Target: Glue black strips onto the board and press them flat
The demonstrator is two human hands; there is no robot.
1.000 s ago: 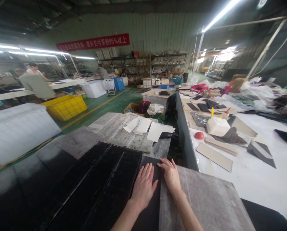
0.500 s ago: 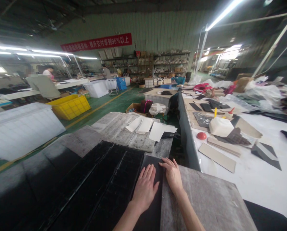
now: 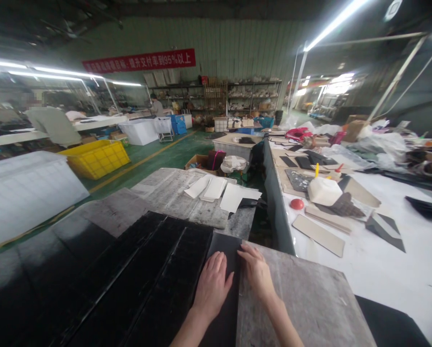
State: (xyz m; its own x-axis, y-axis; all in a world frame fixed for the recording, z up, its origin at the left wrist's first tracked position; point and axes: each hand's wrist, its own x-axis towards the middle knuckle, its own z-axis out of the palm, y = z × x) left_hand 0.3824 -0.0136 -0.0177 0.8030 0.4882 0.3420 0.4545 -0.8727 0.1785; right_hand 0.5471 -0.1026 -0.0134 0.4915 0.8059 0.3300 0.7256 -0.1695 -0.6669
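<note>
Dark grey strip [image 3: 229, 248], matt, smooth and straight-edged, lies lengthwise on a scuffed grey board [image 3: 303, 294], beside glossy black sheets [image 3: 165, 274] crossed by pale, raised-looking lines. The left hand [image 3: 211, 286] rests on it, fingers extended and together; the right hand [image 3: 256, 270] bends its fingers at the right edge, and whether they pinch it is unclear. Beyond lie angular white pieces [image 3: 214, 188]. A white table [image 3: 368, 274] at right bears flat beige pieces [image 3: 319, 235] and crumpled clear plastic [image 3: 385, 137]; a yellow ribbed bin [image 3: 95, 159] stands on the green floor [image 3: 147, 161].
</note>
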